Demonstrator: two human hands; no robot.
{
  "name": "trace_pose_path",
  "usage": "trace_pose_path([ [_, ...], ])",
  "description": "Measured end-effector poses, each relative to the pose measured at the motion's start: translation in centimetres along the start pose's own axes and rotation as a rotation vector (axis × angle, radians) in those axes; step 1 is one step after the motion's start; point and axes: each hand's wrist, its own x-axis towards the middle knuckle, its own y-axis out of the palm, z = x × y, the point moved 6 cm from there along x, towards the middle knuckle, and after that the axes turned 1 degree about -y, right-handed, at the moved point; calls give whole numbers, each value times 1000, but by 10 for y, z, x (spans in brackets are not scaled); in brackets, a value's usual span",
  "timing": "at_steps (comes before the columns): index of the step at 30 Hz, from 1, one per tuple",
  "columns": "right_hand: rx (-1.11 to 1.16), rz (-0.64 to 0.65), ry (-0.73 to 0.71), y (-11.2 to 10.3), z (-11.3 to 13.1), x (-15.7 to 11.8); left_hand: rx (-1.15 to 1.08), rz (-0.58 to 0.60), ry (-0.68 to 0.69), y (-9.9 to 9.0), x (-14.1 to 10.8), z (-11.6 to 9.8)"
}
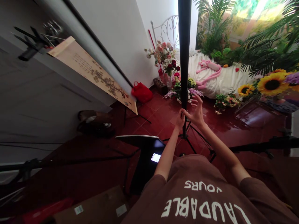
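A thick black pole (184,62) rises upright in front of me, above the spread tripod legs (190,144) on the floor. My left hand (180,119) is wrapped round the lower part of this stand pole. On the other side is my right hand (196,112), its fingers spread and raised, with the thumb reaching to the pole beside my left hand. I cannot tell whether that thumb touches the pole. Nothing shows in the right palm.
A painted hanging scroll (105,81) slants at left, near a red bag (142,92). Flowers (164,51) and a pink plush toy (210,67) on white cloth lie ahead. A lit phone (155,157) rests on a black surface; a cardboard box (98,207) is lower left.
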Motion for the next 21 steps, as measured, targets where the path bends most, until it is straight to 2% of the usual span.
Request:
trace_pose_path([
  [4,36,46,-125,15,23,51,11,34,6,1,-1,-6],
  [8,-29,46,-166,28,19,74,0,55,-18,2,-3,-11],
  [16,-64,60,-112,34,3,74,-7,49,-14,1,-5,-10],
  [21,-52,47,-21,43,-17,46,17,36,-22,-2,-2,-6],
])
